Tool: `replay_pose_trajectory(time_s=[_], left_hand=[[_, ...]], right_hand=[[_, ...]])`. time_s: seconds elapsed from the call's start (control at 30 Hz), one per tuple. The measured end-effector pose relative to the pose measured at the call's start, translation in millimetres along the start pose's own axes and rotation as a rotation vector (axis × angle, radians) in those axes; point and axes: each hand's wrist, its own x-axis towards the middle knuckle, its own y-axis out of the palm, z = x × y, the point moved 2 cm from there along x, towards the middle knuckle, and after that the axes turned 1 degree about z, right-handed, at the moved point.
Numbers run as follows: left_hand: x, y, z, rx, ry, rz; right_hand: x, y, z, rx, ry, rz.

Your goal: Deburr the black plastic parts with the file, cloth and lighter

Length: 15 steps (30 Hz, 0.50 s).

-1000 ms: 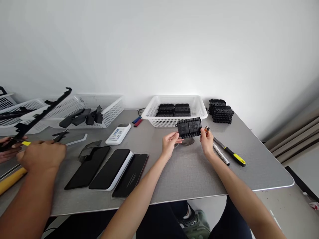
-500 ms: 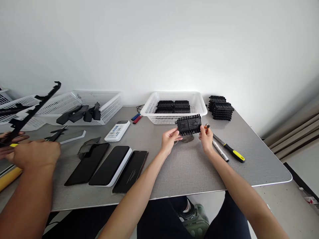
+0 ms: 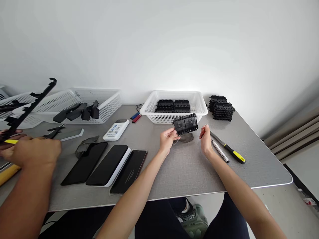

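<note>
My left hand (image 3: 167, 141) grips a flat black plastic part (image 3: 185, 124) by its left end, holding it tilted above the table just in front of a white basket. The part has ribbed panels and toothed edges. Apart from it, to the right, my right hand (image 3: 205, 141) is closed around a small orange lighter, mostly hidden by the fingers. Similar black parts (image 3: 173, 106) lie inside the white basket (image 3: 173, 118). More of them form a stack (image 3: 222, 111) at the back right. A white marker (image 3: 220, 151) and a file with a black-and-yellow handle (image 3: 234, 154) rest beside my right hand.
On the left a co-worker's hand (image 3: 37, 152) is near a long black strip (image 3: 30, 108). Phones (image 3: 108, 166), a white power bank (image 3: 116, 129) and another basket (image 3: 109, 108) of black pieces stand on that side. A dark scrap (image 3: 185, 138) lies below the held part.
My right hand has let go of the black part's right end and turned, its fingers curling inward. My left hand keeps the part, which has shifted slightly left.
</note>
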Motion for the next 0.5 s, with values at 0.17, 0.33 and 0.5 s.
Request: replay_pose_trajectory(time_s=[0.17, 0.33, 0.5], left_hand=[[-0.4, 1.1, -2.0, 0.000, 0.009, -0.002], [-2.8, 4.2, -3.5, 0.014, 0.014, 0.031], [-6.1, 8.5, -5.1, 0.047, 0.014, 0.109]], right_hand=[[-8.7, 10.4, 15.3, 0.144, 0.057, 0.109], [-28.2, 26.9, 22.6, 0.206, 0.302, 0.487], [-42.1, 39.6, 18.5, 0.236, 0.501, 0.763]])
